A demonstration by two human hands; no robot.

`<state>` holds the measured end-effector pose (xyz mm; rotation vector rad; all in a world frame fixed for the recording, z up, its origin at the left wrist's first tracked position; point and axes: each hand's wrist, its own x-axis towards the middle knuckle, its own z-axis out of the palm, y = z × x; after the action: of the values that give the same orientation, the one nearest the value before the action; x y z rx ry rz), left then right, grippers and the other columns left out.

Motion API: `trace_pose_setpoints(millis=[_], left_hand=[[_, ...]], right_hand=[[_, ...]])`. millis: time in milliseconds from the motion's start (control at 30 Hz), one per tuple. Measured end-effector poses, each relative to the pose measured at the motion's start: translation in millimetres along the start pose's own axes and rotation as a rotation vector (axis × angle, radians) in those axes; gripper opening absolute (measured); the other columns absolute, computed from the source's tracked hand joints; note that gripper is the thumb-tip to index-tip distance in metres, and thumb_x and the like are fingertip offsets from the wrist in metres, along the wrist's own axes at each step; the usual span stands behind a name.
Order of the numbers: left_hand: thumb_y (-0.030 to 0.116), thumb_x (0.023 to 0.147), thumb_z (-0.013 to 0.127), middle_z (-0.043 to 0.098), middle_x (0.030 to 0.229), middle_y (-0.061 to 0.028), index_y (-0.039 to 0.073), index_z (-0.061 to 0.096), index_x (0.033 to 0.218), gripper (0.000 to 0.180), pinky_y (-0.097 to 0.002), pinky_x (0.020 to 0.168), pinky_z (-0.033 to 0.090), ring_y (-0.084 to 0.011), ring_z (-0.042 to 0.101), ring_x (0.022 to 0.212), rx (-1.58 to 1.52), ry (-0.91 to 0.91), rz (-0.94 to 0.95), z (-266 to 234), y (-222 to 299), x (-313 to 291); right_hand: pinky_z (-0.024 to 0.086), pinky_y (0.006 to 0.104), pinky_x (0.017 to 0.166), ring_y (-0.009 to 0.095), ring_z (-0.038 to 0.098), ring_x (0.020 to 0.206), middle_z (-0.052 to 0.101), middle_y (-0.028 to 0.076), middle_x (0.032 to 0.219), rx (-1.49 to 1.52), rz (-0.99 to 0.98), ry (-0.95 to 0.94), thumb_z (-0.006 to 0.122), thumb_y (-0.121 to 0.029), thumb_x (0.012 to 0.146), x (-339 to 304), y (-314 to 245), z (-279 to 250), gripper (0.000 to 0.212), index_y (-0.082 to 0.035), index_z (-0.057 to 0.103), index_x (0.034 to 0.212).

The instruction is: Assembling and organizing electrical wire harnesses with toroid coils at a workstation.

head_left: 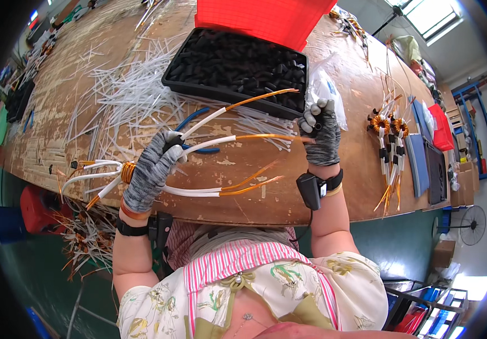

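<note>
My left hand [152, 166], in a grey glove, is closed around a copper-wound coil [127, 172] with several white-sleeved leads. Bare copper wire ends [266, 137] stick out of the white sleeves toward the right. My right hand [321, 135], gloved too, has its fingers curled, with a small black piece [318, 127] like a short tube between them. One copper end reaches close to this hand; whether they touch I cannot tell. Just beyond my hands, a black tray [232, 88] holds many small black pieces. A blue-handled tool [205, 150] lies partly hidden behind the leads.
White cable ties [136, 85] lie scattered left of the tray. A red bin [254, 20] stands behind it, and a clear plastic bag [327, 90] at its right. Finished-looking coils [389, 125] rest at the right. More wired pieces [88, 240] hang below the table's left edge.
</note>
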<state>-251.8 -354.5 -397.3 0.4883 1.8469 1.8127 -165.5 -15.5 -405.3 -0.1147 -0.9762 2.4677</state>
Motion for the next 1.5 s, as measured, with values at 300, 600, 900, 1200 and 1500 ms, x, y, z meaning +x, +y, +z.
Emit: trace_pose_setpoints(millis=[300, 600, 900, 1200, 1500], left_hand=[[0.023, 0.091, 0.057, 0.059, 0.086, 0.0028, 0.007, 0.055, 0.113, 0.027, -0.0153, 0.061, 0.039, -0.0029, 0.05, 0.071, -0.029, 0.052, 0.072, 6, 0, 1], [0.018, 0.092, 0.054, 0.061, 0.09, -0.0008, 0.005, 0.055, 0.112, 0.023, -0.0195, 0.066, 0.044, -0.0066, 0.055, 0.077, -0.001, 0.065, 0.007, 6, 8, 0], [0.017, 0.093, 0.054, 0.061, 0.092, -0.0014, 0.005, 0.054, 0.113, 0.024, -0.0175, 0.061, 0.043, -0.0057, 0.055, 0.076, -0.021, 0.077, 0.01, 5, 4, 1], [0.025, 0.09, 0.057, 0.057, 0.08, 0.0027, 0.007, 0.056, 0.111, 0.027, -0.0151, 0.054, 0.035, -0.0021, 0.044, 0.061, 0.019, 0.117, 0.043, 12, 7, 0], [0.024, 0.09, 0.058, 0.058, 0.079, 0.0026, 0.007, 0.056, 0.112, 0.027, -0.0149, 0.052, 0.035, -0.0015, 0.044, 0.06, 0.036, 0.139, 0.033, 10, 3, 1]], right_hand=[[0.039, 0.0215, 0.043, 0.01, 0.051, 0.051, 0.061, 0.007, 0.084, 0.102, 0.235, -0.317, 0.047, -0.055, 0.088, -36, 9, 17, 0.064, -0.003, 0.049, 0.125], [0.038, 0.0198, 0.048, 0.009, 0.05, 0.058, 0.057, 0.0, 0.078, -0.165, 0.064, -0.084, 0.053, -0.032, 0.093, -32, 6, 14, 0.03, -0.005, 0.057, 0.106], [0.043, 0.0218, 0.051, 0.016, 0.05, 0.071, 0.057, 0.011, 0.098, 0.237, 0.333, -0.017, 0.045, -0.006, 0.082, -26, -5, -11, 0.031, -0.001, 0.054, 0.111], [0.038, 0.0206, 0.048, 0.009, 0.045, 0.059, 0.056, 0.004, 0.08, -0.124, 0.241, -0.137, 0.05, -0.03, 0.094, -39, -12, 2, 0.03, -0.006, 0.055, 0.112], [0.038, 0.0207, 0.048, 0.008, 0.046, 0.056, 0.055, 0.003, 0.076, -0.203, 0.139, -0.121, 0.05, -0.032, 0.094, -48, -14, 7, 0.033, -0.005, 0.056, 0.11]])
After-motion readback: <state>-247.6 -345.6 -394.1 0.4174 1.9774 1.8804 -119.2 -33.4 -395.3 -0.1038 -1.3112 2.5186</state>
